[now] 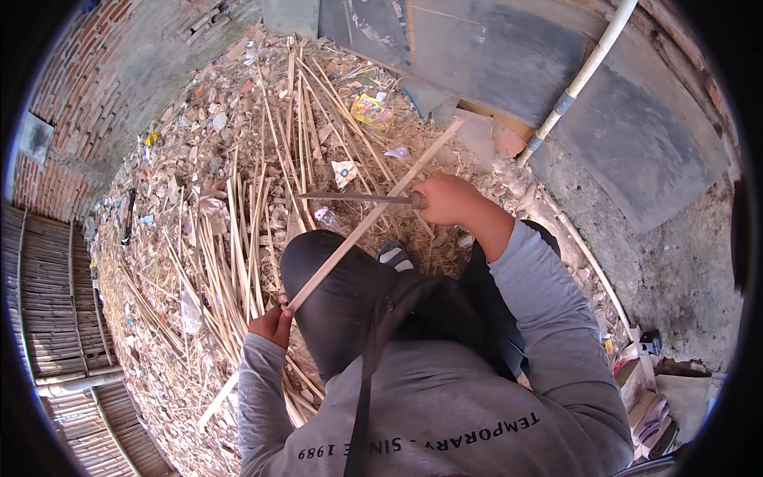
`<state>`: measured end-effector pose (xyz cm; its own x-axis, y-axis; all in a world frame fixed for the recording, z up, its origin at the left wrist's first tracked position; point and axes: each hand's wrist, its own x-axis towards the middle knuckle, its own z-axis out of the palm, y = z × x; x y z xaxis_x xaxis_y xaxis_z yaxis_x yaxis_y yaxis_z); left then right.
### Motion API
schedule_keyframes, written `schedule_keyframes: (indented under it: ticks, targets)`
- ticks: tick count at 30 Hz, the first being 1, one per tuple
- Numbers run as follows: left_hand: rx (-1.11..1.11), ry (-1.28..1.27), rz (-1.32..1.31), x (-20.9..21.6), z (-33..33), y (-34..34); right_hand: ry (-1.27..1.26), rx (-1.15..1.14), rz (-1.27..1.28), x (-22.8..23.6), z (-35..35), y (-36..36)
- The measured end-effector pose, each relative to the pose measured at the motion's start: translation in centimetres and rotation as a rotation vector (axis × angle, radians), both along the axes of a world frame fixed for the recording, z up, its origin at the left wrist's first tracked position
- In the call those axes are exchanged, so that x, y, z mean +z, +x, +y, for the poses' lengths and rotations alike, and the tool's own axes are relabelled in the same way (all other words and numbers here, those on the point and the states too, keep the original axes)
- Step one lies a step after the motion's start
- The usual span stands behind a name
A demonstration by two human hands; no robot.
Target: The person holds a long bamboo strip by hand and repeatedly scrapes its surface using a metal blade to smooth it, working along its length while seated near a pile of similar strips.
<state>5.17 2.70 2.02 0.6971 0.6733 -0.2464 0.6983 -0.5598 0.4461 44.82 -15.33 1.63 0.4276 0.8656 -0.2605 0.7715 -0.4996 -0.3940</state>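
Observation:
My left hand (274,324) is closed around the lower end of a long, pale bamboo strip (340,252). The strip slants over my left knee, up and away to the right. In my right hand (449,200) is the handle of a knife (358,197), its dark, narrow blade pointing left. The blade crosses the strip at about the middle of its upper half; whether it touches the strip I cannot tell. Both forearms are in grey sleeves.
Several long bamboo strips (242,238) lie in loose bundles on the littered ground to the left and ahead. A brick wall (87,103) stands far left, a woven bamboo panel (60,294) below it. A pale pole (588,67) leans at the right by grey boards (636,151).

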Motion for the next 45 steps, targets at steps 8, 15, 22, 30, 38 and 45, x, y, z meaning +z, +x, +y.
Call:
schedule_keyframes:
  ticks: [8, 15, 22, 30, 38, 45]
  targets:
    - [-0.013, 0.033, 0.0, -0.4, 0.1, -0.1, 0.033, 0.006, -0.02, -0.1, -0.1, -0.1]
    - [-0.028, 0.041, 0.034, -0.1, 0.1, 0.1, 0.034, 0.034, -0.038, 0.7, -0.1, 0.0]
    - [-0.012, 0.031, -0.028, -1.6, 0.1, -0.6, 0.084, 0.032, -0.057, 0.5, -0.2, -0.1]
    - [-0.015, -0.026, -0.14, -3.0, 0.4, -0.7, 0.281, -0.251, -0.099, -3.6, -1.0, 5.9]
    - [0.0, -0.208, -0.159, -3.1, 0.4, -1.9, 0.17, -0.092, -0.181, -2.0, -0.3, 1.7]
    - [0.011, -0.246, -0.126, -1.9, 1.3, -1.3, 0.284, -0.348, -0.132, -1.6, -0.6, 4.3]
